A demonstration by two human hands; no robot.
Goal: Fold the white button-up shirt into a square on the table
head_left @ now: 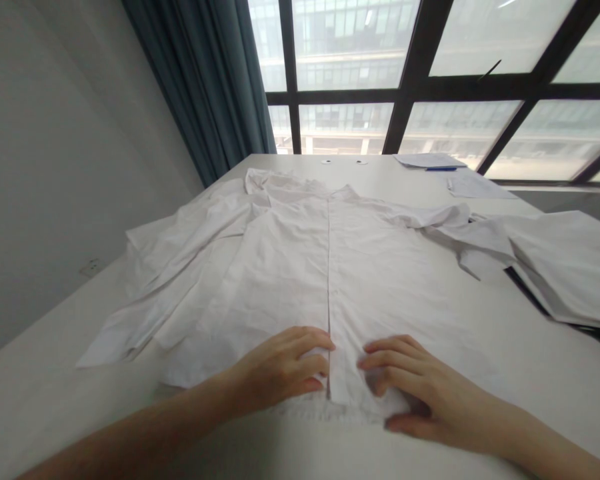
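Note:
A white button-up shirt [290,267] lies spread front side up on the white table, its collar away from me and its hem close by. My left hand [285,367] rests on the lower front beside the placket edge, fingers apart and slightly curled. To the right of the placket, my right hand [405,380] touches the cloth near the hem, with its fingers spread and thumb toward me. The left sleeve area is bunched and wrinkled on the table, and the other sleeve stretches out to the right.
Another white cloth or bag-like item [575,260] with a dark edge lies at the right. Papers [430,161] and a blue pen [441,169] sit at the table's far right. A wall [70,147] borders the left side; a dark curtain [215,87] hangs beside the windows.

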